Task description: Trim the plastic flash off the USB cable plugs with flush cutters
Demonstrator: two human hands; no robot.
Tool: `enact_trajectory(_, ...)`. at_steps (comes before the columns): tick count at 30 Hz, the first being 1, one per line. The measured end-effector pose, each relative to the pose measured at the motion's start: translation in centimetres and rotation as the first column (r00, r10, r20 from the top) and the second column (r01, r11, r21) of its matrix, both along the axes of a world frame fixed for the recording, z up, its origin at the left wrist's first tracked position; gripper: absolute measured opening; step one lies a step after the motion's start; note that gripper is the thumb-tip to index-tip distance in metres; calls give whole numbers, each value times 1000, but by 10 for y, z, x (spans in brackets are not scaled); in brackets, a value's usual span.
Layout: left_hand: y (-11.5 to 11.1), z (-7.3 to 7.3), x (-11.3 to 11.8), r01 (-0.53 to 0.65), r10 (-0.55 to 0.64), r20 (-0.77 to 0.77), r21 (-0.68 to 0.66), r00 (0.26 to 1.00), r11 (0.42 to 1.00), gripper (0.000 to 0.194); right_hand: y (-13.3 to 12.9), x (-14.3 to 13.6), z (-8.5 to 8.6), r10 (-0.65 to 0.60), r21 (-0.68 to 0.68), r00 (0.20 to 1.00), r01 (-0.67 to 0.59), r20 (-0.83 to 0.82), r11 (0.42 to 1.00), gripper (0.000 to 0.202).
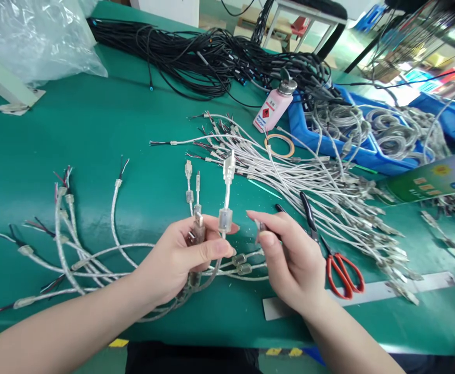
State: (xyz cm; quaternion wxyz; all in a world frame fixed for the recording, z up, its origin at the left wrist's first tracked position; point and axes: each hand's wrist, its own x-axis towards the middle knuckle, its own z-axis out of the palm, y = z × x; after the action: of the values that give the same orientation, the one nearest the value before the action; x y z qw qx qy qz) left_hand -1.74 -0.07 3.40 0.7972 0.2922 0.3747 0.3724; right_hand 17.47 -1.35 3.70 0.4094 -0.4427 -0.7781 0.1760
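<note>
My left hand [184,254] is closed round several grey cables with USB plugs. One USB plug [229,166] stands upright above its thumb, with a clear ferrite bead [225,221] below it on the cable. My right hand [293,254], just to the right, pinches a small grey piece [261,227] between thumb and forefinger; most of it is hidden. Two more thin connectors [189,169] show behind my left hand. Cables with stripped wire ends [118,208] spread over the green table to the left.
A bundle of white cables [282,171] lies right of centre. Red-handled scissors [344,275] rest on a steel ruler [387,286]. Behind are a pink bottle [273,109], blue bins [299,122], black cables [196,57] and a plastic bag [40,41]. A green can [433,176] lies at right.
</note>
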Motion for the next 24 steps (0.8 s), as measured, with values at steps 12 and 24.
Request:
enact_trajectory(12,-3,-4,1,-11,12,-10,45,1000,999,35,-5,-6,9,12,-397,971,-108,-238,911,11)
enact_trajectory(24,-5,-6,3,173,-122,-252,194,960,966,53,2,0,10,-156,-559,938,-46,-309,828,26)
